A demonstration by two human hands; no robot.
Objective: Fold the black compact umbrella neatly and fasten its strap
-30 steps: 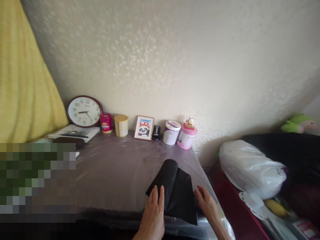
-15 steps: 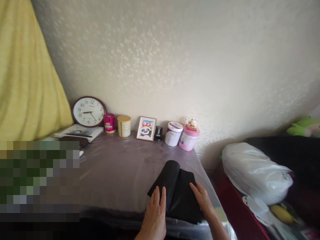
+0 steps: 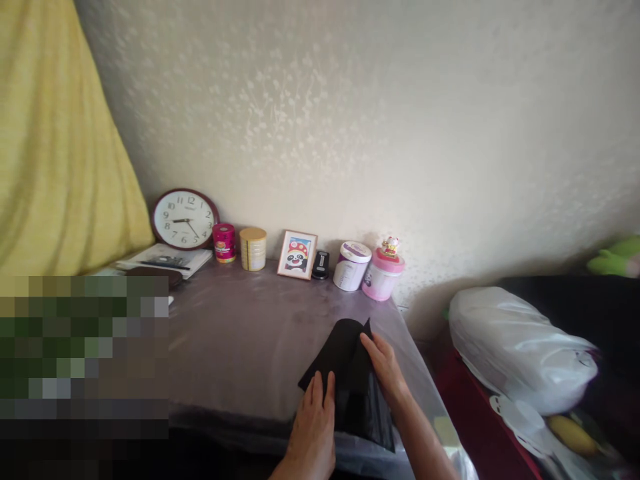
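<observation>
A folded black sheet [image 3: 334,350], thin and slightly glossy, lies near the front right corner of the grey covered table. I cannot tell whether it is plastic or paper. My left hand [image 3: 313,427] rests on its left part with the fingers stretched out. On the other side, my right hand [image 3: 387,370] pinches the right flap near its far corner, which stands raised and tilted in toward the middle. The thumb and part of the fingers of my right hand are hidden behind the flap.
Along the wall stand a clock [image 3: 185,219], a magenta can [image 3: 225,243], a yellow-lidded tin [image 3: 253,250], a panda picture frame [image 3: 297,255], a white tin [image 3: 352,267] and a pink jar [image 3: 383,277]. Right of the table [image 3: 240,347] sits a white plastic bag [image 3: 520,347].
My right hand has lifted the right flap of the black sheet and moved left and away from me with it. The left hand stays almost in place on the sheet.
</observation>
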